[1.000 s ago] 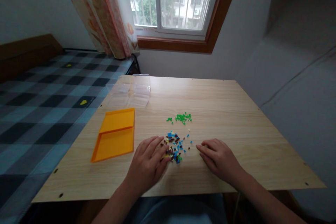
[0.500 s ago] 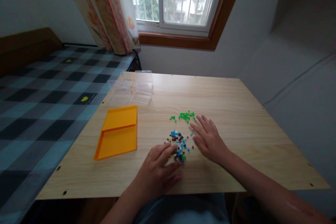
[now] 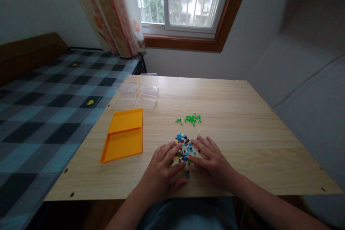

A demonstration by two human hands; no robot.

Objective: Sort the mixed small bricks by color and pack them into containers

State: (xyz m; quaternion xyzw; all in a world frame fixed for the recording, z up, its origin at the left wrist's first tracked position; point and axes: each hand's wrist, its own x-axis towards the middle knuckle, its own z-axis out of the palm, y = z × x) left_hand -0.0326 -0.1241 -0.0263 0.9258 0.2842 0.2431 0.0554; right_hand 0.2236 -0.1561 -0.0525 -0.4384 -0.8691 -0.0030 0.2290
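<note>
A loose pile of small blue, brown and yellow building bricks (image 3: 185, 147) lies on the wooden table between my two hands. My left hand (image 3: 164, 165) rests at the pile's left side, fingers spread, with the fingertips touching or just over the bricks. On the other side, my right hand (image 3: 211, 158) lies with its fingers apart, its fingertips at the pile's right edge. Neither hand visibly grips a brick. Beyond the mixed pile sits a separate group of small green bricks (image 3: 192, 119). A single blue brick (image 3: 188, 174) lies nearer to me, between the hands.
An orange two-section tray (image 3: 124, 143) is on the table's left side. Behind it stand clear plastic boxes (image 3: 148, 95). The wooden table (image 3: 250, 122) borders a bed with a checked cover (image 3: 72, 115) on the left and a wall with a window at the back.
My right hand has moved left and toward me, from beside the green bricks to the mixed pile's edge. My left hand stays nearly in place. The view has shifted slightly.
</note>
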